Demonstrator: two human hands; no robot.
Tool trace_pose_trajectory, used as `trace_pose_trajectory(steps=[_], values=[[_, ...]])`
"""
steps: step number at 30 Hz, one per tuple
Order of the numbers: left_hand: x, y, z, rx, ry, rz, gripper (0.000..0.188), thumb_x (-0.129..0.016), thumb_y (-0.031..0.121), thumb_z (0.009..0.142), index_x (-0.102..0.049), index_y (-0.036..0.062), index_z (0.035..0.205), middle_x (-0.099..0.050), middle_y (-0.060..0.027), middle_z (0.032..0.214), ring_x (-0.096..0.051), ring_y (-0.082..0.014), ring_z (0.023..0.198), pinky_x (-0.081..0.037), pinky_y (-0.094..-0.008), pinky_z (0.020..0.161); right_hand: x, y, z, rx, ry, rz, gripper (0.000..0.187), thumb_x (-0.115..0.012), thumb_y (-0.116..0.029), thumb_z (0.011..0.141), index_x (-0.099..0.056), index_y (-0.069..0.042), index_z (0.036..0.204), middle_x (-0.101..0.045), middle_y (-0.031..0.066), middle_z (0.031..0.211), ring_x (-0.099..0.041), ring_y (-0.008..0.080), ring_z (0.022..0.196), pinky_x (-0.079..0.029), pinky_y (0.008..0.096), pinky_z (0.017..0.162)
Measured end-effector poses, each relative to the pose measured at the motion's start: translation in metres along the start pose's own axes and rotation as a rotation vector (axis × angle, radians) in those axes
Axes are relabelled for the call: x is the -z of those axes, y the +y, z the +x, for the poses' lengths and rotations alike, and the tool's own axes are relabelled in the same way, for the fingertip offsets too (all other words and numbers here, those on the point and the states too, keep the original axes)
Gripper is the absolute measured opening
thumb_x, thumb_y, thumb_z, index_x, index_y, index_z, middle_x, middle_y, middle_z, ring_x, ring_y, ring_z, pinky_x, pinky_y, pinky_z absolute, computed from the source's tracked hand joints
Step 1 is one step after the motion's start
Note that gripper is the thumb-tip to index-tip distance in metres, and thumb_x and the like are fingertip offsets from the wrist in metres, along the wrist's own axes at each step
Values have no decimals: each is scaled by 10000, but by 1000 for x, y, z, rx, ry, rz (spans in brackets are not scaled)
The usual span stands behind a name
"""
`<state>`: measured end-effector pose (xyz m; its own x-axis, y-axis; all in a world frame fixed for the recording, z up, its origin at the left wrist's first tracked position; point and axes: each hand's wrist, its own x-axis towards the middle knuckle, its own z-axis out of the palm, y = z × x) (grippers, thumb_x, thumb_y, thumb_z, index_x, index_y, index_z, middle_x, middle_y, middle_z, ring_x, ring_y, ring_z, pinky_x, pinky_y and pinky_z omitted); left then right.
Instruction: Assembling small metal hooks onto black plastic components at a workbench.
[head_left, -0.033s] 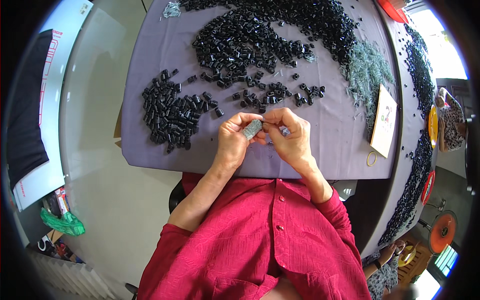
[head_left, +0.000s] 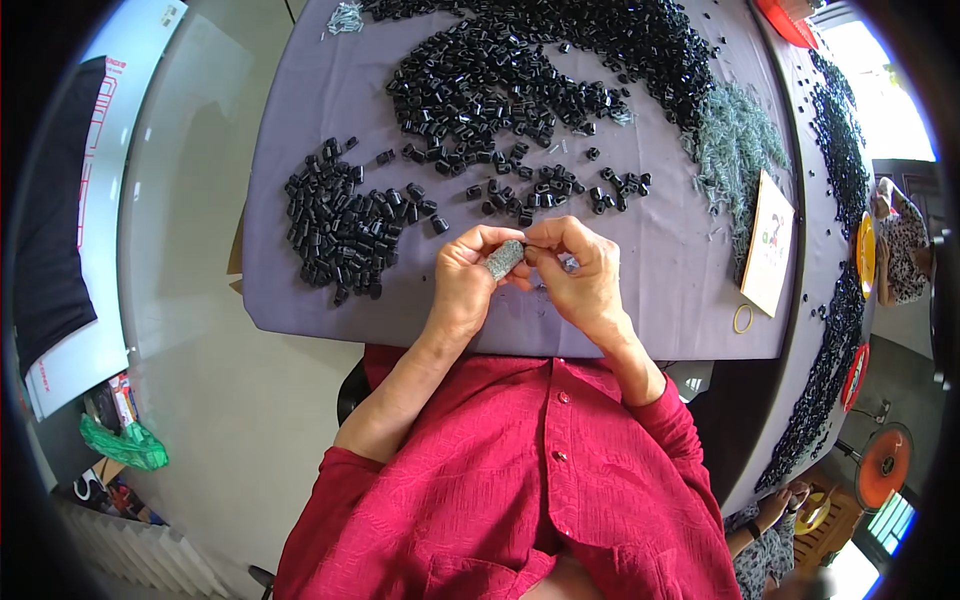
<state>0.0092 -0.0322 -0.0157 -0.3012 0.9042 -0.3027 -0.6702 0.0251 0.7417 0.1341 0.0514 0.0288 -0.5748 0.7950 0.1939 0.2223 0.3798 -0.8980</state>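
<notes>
My left hand [head_left: 462, 285] and my right hand [head_left: 582, 280] meet at the fingertips above the table's near edge. Both are closed in a pinch round a small dark thing, mostly hidden by the fingers. A grey speckled cylinder [head_left: 504, 260] lies along my left hand's fingers; whether it is a wrapped thumb or a separate piece I cannot tell. Under my right fingers a small pale, shiny bit [head_left: 571, 264] shows. Beyond my hands lie loose short black plastic pieces [head_left: 540, 190], and a heap of them [head_left: 340, 225] sits to the left.
Larger black heaps [head_left: 480, 85] cover the far side of the purple-grey tablecloth [head_left: 320, 80]. At right are a pile of small clear-grey pieces [head_left: 735, 140], a tilted board [head_left: 768, 243] and a yellow ring [head_left: 743, 318]. Another person [head_left: 905, 245] sits by the adjoining table, near a fan [head_left: 885, 465].
</notes>
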Motion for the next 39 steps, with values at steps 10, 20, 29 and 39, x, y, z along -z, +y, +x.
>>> trace_pose_trajectory(steps=[10, 20, 29, 39], values=[[15, 15, 0, -109, 197, 215, 124, -556, -26, 924, -626, -4, 1023, -655, -78, 839, -647, -135, 653, -574, -285, 575, -12, 14, 22, 97, -134, -150, 182, -640, 40, 770, -664, -35, 934, -626, 127, 855, -637, 311, 787, -516, 386, 691], [30, 29, 4, -101, 295, 241, 133, -579, -5, 926, -634, -5, 1048, -663, -91, 864, -655, -144, 660, -581, -283, 574, -41, 31, 45, 458, -82, -607, 115, -601, -120, 753, -646, -98, 857, -512, 58, 841, -497, 247, 821, -400, 370, 742], [16, 23, 5, -55, 217, 62, 149, -566, 10, 939, -621, 0, 1078, -674, -110, 896, -659, -156, 682, -577, -293, 610, -16, 7, 26, -161, -46, 46, 164, -676, 3, 813, -711, -17, 972, -680, 66, 814, -647, 181, 729, -503, 298, 649], [-9, 25, 8, -79, 134, 177, 144, -558, -14, 935, -625, -12, 1063, -661, -99, 885, -663, -145, 681, -587, -286, 597, -3, 20, 12, -469, 25, 564, 175, -702, -24, 846, -708, 5, 1018, -710, 28, 828, -622, 65, 727, -507, 213, 673]])
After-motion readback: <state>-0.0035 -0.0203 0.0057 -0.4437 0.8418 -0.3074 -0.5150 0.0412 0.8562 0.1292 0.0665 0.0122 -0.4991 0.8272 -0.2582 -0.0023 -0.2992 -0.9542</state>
